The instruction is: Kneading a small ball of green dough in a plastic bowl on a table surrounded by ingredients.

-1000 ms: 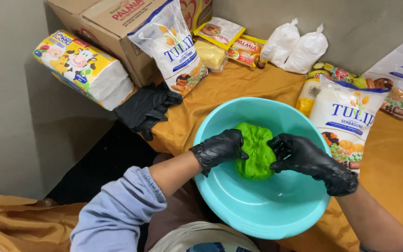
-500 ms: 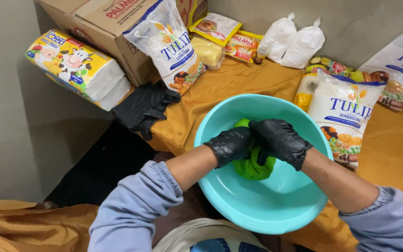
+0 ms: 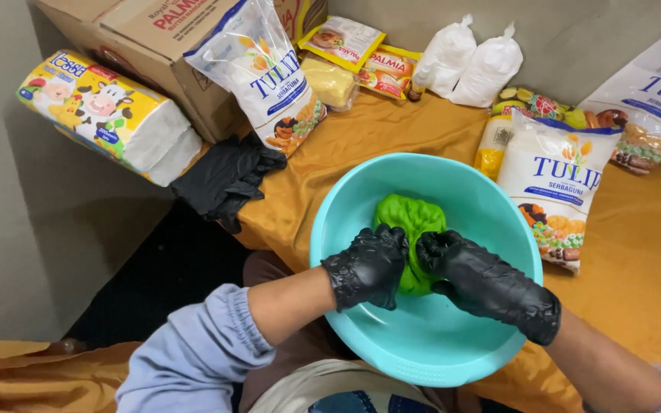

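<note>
Head view: left hand (image 3: 369,266) and right hand (image 3: 477,277) clamp green dough (image 3: 409,222) mid-basin (image 3: 437,344), rim clear.

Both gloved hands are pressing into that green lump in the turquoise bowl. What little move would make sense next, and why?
Probably fold the far end of the green dough back toward the body and press again. The left hand and the right hand grip only its near end, with the fingers curled, while the far part bulges unpressed against the bottom of the turquoise bowl. That is a judgement from this one view.
</note>
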